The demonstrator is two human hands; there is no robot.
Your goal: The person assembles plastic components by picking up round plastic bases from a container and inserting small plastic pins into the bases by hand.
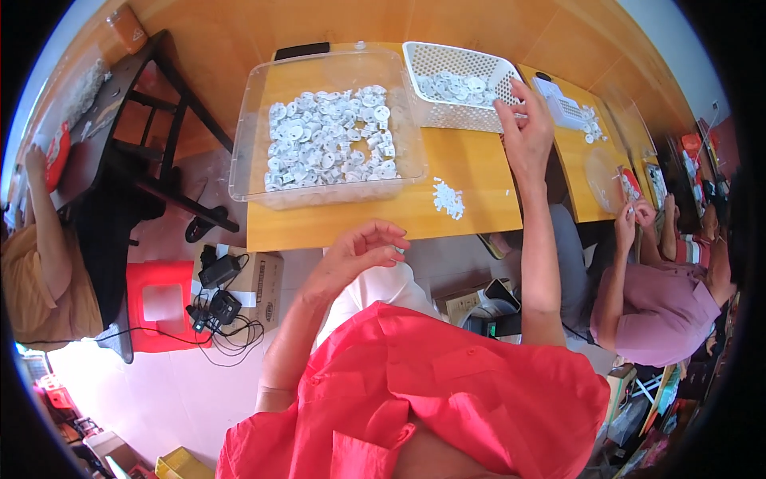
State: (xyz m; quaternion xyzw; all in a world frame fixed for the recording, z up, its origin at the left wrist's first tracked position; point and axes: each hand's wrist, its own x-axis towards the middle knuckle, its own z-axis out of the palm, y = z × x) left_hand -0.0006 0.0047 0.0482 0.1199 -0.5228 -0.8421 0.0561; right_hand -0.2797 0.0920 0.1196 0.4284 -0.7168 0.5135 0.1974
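By the white basket [459, 116], my right grip [528, 134] hangs spread; near the surface [487, 156]'s front edge, my left grip [355, 254] half-curls, can't tell what's in it!

Bright overall | floor [108, 375] washed out, lower left | edges bent, fisheye | corners black

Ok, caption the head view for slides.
Right hand by a white perforated plastic basket of small white parts, left hand farther off.
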